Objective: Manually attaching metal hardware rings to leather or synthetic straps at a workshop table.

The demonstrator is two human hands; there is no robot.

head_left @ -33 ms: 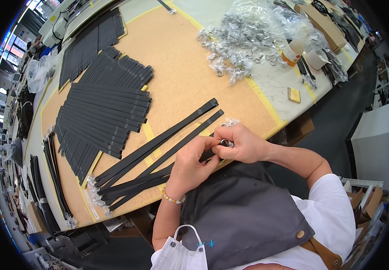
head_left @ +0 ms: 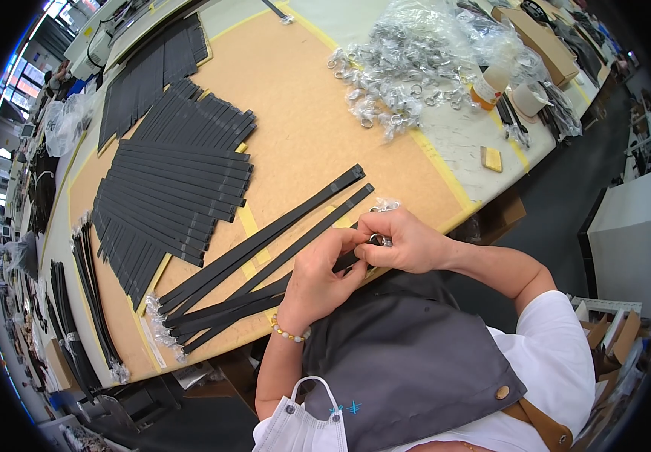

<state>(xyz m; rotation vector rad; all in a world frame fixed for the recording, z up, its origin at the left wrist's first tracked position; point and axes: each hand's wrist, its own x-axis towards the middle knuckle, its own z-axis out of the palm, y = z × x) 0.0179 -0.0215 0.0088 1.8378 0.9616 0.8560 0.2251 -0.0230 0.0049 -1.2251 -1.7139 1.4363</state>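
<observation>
My left hand [head_left: 314, 275] and my right hand [head_left: 408, 241] meet at the table's near edge, fingers closed. The left pinches a black strap [head_left: 346, 261] near its end. In my right fingers is a shiny metal ring-shaped fitting [head_left: 377, 239], right at the strap's end; whether it is attached I cannot tell, as the fingertips cover the joint. Just beyond the right hand lies another metal fitting in clear wrap [head_left: 384, 205]. Several long black straps [head_left: 265, 228] stretch to the left beside my left hand, with plastic-wrapped fittings [head_left: 161, 324] at their far-left ends.
Overlapping black straps [head_left: 174, 188] fan out on the tan board at left. Wrapped metal fittings [head_left: 408, 75] are heaped at the back right, near an orange-bottomed container [head_left: 489, 90] and a yellow block [head_left: 491, 159]. Another strap bundle [head_left: 98, 301] lies along the left edge.
</observation>
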